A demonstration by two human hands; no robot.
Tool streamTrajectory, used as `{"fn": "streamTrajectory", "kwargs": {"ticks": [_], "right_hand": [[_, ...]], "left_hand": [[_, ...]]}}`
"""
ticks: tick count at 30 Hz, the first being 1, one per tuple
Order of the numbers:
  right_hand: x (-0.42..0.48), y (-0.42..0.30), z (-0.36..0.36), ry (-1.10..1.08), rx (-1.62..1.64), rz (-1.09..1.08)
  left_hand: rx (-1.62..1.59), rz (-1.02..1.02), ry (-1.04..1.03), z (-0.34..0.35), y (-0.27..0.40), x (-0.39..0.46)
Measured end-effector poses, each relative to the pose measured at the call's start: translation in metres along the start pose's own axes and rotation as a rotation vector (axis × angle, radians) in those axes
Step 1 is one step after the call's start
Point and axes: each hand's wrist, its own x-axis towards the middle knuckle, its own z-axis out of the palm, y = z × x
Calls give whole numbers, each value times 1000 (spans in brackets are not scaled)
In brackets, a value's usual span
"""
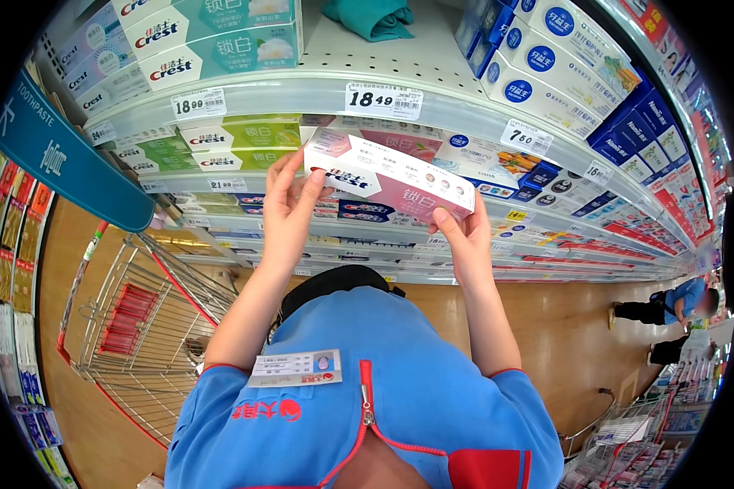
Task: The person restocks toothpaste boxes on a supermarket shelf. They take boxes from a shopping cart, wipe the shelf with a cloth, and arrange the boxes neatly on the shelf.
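Note:
Between my two hands is a pink and white Crest toothpaste box [391,174], tilted down to the right in front of the shelves. My left hand [296,189] grips its left end, thumb on the near side. At the right end, my right hand [462,229] holds the lower corner with the thumb on the pink face. Behind the box, the upper shelf [330,76] carries stacked green and white Crest boxes [220,52] at the left. A teal cloth [373,18] lies crumpled on that shelf's perforated surface. White Yanuson boxes [541,58] are stacked farther right.
A wire shopping cart [140,318] stands at my left on the brown floor [526,324]. A curved blue aisle sign [67,159] juts out at the left. Lower shelves hold more toothpaste boxes [241,134]. Two people [679,305] and another cart [624,434] are at the right.

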Motion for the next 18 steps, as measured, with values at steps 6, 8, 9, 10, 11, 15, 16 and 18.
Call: {"fn": "streamTrajectory", "kwargs": {"ticks": [6,8,9,10,11,15,16,18], "right_hand": [[11,-3,8,37,-31,-76],[17,-7,11,46,-53,-94],[19,-7,12,56,-52,-117],[21,-6,13,67,-51,-139],[24,-4,13,76,-49,-161],[34,11,18,148,-42,-261],[38,18,16,152,-72,-276],[41,22,21,220,-122,-348]], "left_hand": [[157,111,-2,2,3,19],[171,128,5,4,6,25],[149,129,15,4,5,28],[128,130,24,4,3,31],[106,130,35,4,3,34],[20,81,93,7,2,44],[40,71,112,7,-1,46],[110,100,147,9,-3,47]]}}
